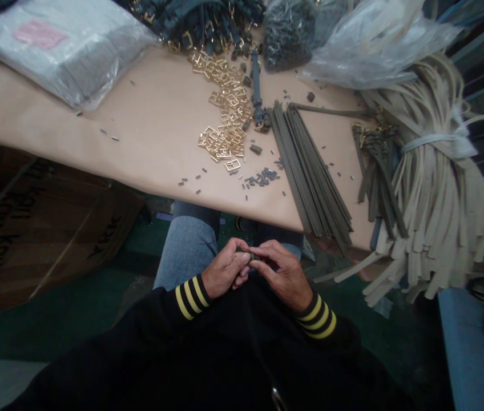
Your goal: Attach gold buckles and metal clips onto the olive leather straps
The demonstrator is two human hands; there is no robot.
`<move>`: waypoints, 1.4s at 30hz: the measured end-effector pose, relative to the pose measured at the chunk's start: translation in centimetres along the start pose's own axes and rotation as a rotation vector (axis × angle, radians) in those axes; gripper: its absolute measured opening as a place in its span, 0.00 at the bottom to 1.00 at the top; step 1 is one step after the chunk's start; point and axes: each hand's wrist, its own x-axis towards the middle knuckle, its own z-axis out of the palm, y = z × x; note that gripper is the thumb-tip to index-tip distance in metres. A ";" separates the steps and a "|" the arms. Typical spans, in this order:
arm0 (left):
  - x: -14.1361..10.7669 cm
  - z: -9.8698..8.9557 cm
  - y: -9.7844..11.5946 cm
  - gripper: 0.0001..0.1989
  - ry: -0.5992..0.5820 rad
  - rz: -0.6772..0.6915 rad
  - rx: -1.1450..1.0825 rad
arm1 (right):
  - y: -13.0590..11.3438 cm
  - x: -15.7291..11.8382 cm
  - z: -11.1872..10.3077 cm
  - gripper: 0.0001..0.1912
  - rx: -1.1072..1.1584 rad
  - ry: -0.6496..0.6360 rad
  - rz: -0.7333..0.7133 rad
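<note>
Small dark olive piece (252, 257), light, probably stiff, fiddly, best taken by its edges, pinched right over the lap, off the near edge of the tan worktop (148, 137)! Left hand (225, 269) and right hand (279, 266) close together, fingertips almost shut, both on it.

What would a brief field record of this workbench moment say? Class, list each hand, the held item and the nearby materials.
Left hand: fingertips pinching the held item
Right hand: fingertips pinching the same item
Held item: small dark piece, too small to identify
Work surface: tan-topped table
Nearby: gold rectangular buckles, olive strap strips, tied bundle of cream straps
</note>
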 end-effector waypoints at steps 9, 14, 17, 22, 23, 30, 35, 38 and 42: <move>0.0 -0.3 0.3 0.10 -0.019 0.066 0.231 | 0.3 0.0 -0.6 0.02 0.184 -0.111 0.298; 0.0 -0.6 0.2 0.09 0.013 0.102 0.430 | 0.2 0.4 0.0 0.02 0.134 -0.088 0.331; 0.1 -0.9 0.3 0.09 0.016 0.088 0.551 | 0.4 0.4 0.5 0.02 0.126 -0.067 0.338; 0.2 -0.9 0.7 0.07 0.008 0.077 0.648 | 0.7 0.3 0.8 0.02 0.151 -0.063 0.382; 0.2 -0.9 0.9 0.06 0.011 0.089 0.680 | 0.7 0.3 0.9 0.03 0.161 -0.066 0.389; 0.4 -0.9 1.2 0.04 0.096 0.178 0.874 | 1.2 0.5 1.0 0.04 0.182 -0.053 0.405; 0.4 -1.0 1.0 0.03 0.115 0.138 0.879 | 1.1 0.3 1.3 0.04 0.125 -0.048 0.390; 0.4 -0.9 1.1 0.03 0.153 0.121 0.927 | 0.8 0.2 1.4 0.04 0.031 -0.026 0.350; 0.5 -0.6 1.2 0.09 0.198 0.059 0.962 | 0.4 0.2 1.5 0.05 -0.072 -0.002 0.296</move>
